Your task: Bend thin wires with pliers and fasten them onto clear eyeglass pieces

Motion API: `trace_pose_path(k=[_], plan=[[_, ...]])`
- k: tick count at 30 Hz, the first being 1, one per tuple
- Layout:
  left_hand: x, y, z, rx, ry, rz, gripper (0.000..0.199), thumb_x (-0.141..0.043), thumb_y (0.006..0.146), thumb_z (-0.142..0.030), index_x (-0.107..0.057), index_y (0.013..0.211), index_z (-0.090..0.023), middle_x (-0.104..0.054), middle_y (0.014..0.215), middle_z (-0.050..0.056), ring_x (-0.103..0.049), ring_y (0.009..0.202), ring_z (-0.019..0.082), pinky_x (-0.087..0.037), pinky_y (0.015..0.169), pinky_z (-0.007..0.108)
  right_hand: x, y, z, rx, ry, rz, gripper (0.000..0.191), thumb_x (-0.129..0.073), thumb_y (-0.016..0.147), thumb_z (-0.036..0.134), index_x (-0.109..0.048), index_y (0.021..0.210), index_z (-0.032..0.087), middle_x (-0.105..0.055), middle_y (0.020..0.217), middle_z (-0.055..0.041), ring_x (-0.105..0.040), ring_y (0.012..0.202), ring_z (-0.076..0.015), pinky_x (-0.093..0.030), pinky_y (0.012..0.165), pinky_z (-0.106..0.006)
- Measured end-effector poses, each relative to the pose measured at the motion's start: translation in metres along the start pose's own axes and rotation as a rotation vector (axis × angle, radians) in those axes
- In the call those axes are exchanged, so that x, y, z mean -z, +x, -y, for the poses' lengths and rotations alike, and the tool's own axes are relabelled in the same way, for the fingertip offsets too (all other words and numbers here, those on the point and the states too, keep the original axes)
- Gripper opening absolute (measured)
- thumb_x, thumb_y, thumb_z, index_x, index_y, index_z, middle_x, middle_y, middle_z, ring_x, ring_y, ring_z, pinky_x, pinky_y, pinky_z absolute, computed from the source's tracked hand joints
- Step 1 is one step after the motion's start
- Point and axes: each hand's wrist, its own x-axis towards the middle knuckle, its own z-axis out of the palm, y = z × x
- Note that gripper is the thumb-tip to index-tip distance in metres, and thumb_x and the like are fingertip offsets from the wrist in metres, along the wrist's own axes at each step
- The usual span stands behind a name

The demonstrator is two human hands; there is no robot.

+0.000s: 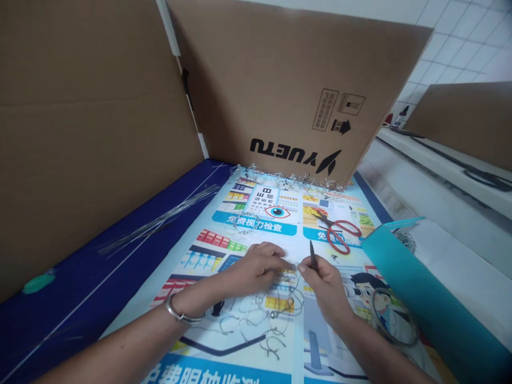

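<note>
My left hand (262, 269) is closed, its fingertips pinching a thin wire (296, 280) close to my right fingers. In my right hand (326, 285) is a slim, dark, pointed tool (312, 255), its tip upward; its lower part is hidden in my grip. Right thumb and forefinger almost meet the left fingertips. Several bent wire pieces (256, 328) with hooks and loops lie below and beside my left hand. Scissors (339, 234) with red handles rest open beyond my right hand.
Cardboard panels (296, 80) stand behind and at left. Small wire pieces (296, 181) line the back panel's foot. Straight wires (160, 218) lie on the dark blue surface at left. A wire coil (374, 314) sits right, by a teal box (424, 282). A printed poster (188, 320) covers the worktop.
</note>
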Motion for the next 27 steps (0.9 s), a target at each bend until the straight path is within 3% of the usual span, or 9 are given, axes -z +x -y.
trace_pose_path(k=[7,18,27], plan=[[-0.0054,0.0024,0.0003,-0.011,0.032,0.016,0.044,-0.047,0.072,-0.005,-0.059,0.106,-0.03,-0.054,0.111,0.003,-0.044,0.105,0.021,-0.03,0.091,0.037,-0.0013,-0.0026,0.005,0.01,-0.029,0.015,0.018,-0.056,0.077,0.035,-0.051,0.073,0.018,-0.035,0.056,0.0064,-0.029,0.052,-0.0082,-0.026,0.048,-0.021],[-0.0053,-0.0009,0.0034,-0.011,-0.02,-0.042,0.032,-0.047,0.069,-0.002,-0.056,0.093,-0.022,-0.058,0.091,0.001,-0.048,0.093,0.019,-0.034,0.084,0.033,0.0028,-0.0028,0.0045,0.112,-0.331,0.02,0.02,-0.051,0.081,0.034,-0.049,0.069,0.018,-0.036,0.059,0.005,-0.034,0.055,-0.0091,-0.029,0.051,-0.022],[-0.0061,-0.0024,0.0042,0.036,-0.041,-0.086,0.021,-0.051,0.072,-0.006,-0.057,0.087,-0.02,-0.057,0.077,0.0,-0.05,0.077,0.016,-0.038,0.07,0.027,-0.0014,-0.003,0.0042,0.302,-0.487,0.057,0.021,-0.051,0.08,0.026,-0.044,0.062,0.018,-0.039,0.062,0.0035,-0.039,0.058,-0.0098,-0.03,0.054,-0.023]])
